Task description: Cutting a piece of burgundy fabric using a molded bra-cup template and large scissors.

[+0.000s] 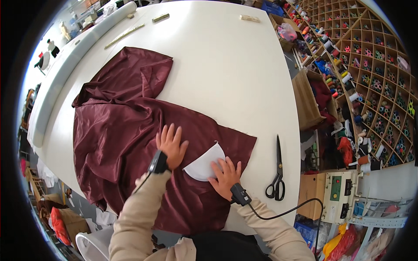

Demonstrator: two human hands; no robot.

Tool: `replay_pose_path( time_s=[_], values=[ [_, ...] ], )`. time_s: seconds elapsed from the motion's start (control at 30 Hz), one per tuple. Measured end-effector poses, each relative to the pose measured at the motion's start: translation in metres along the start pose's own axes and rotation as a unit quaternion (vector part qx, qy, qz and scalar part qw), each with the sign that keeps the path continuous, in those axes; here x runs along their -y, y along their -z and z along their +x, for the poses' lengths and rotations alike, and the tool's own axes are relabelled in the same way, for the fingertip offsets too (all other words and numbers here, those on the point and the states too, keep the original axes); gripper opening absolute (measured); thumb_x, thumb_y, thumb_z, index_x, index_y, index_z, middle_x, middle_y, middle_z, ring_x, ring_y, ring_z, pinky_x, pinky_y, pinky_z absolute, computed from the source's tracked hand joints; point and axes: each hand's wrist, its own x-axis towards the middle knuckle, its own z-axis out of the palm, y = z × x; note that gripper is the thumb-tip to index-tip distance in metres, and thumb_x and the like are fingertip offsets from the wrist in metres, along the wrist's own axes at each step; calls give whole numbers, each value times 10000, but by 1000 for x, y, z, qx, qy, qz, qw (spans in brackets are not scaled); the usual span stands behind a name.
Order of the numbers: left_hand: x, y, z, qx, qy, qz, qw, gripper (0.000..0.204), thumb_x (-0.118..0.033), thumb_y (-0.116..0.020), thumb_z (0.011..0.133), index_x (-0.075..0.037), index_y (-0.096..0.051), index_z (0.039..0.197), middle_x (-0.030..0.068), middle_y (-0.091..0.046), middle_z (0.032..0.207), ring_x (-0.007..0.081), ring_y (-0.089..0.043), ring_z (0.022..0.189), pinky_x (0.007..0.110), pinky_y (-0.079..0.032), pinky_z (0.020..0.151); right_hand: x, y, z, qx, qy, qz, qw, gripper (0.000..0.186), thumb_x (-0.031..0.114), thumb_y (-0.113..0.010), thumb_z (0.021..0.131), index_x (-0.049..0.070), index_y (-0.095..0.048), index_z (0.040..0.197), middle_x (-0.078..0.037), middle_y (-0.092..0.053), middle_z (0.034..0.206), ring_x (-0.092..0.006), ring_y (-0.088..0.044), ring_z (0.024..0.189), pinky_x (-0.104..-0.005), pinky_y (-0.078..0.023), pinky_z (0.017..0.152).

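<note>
A large piece of shiny maroon fabric (117, 126) lies wrinkled over the near left part of the white table. On its right end rests a white, roughly semicircular pad (205, 163) with a curved lower edge. My left hand (172, 147) lies flat on the fabric, left of the pad, fingers spread. The fingers of my right hand (226, 177) are apart and touch the pad's right edge, while the palm is over the fabric. Neither hand grips anything. Black-handled shears (278, 172) lie on the table to the right, blades pointing away from me.
A long pale roll (72, 65) lies along the table's (235, 74) left side. A thin stick (125, 36) and small blocks (160, 18) sit at the far end. Thread racks (374, 65) and a cardboard box (307, 100) stand right. A cable (305, 201) runs from my right wrist.
</note>
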Motion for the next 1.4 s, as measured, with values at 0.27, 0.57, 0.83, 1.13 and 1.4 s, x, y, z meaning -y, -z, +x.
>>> replay_pose_path(
  time_s=[0.27,0.57,0.83,1.13,1.4],
  values=[
    [7,45,-131,150,165,69,972,707,-494,-543,888,-84,-398,1445,181,-253,1548,389,-164,1445,660,-131,1107,-4,-1,1,6,1,5,1000,627,376,-716,770,92,-520,1293,-115,-462,1324,-375,-393,1291,-718,-270,1004],
    [-3,52,-166,110,149,95,978,772,-542,-572,856,-64,-404,1438,197,-285,1528,393,-194,1436,641,-111,1123,-4,-5,-1,-3,21,-13,1000,611,386,-687,780,101,-514,1292,-123,-466,1316,-375,-392,1292,-722,-276,995],
    [-39,57,-224,124,161,70,976,766,-565,-559,847,-52,-448,1405,194,-286,1528,388,-186,1440,646,-84,1120,-7,-9,-5,-32,36,-19,999,590,362,-677,804,78,-513,1294,-152,-460,1323,-404,-411,1273,-727,-296,971],
    [-35,58,-238,127,194,71,970,793,-551,-527,862,-31,-382,1443,207,-247,1545,389,-168,1446,622,-55,1134,-9,-7,-5,-39,38,-1,999,608,355,-676,813,62,-496,1315,-162,-461,1341,-406,-398,1291,-715,-276,993],
    [-30,56,-245,87,197,61,975,783,-541,-572,840,-49,-414,1429,194,-295,1527,388,-196,1439,633,-77,1127,-84,78,-56,-111,7,-18,994,546,192,-675,778,10,-520,1269,-199,-519,1256,-396,-474,1165,-491,-365,982]
  ],
)
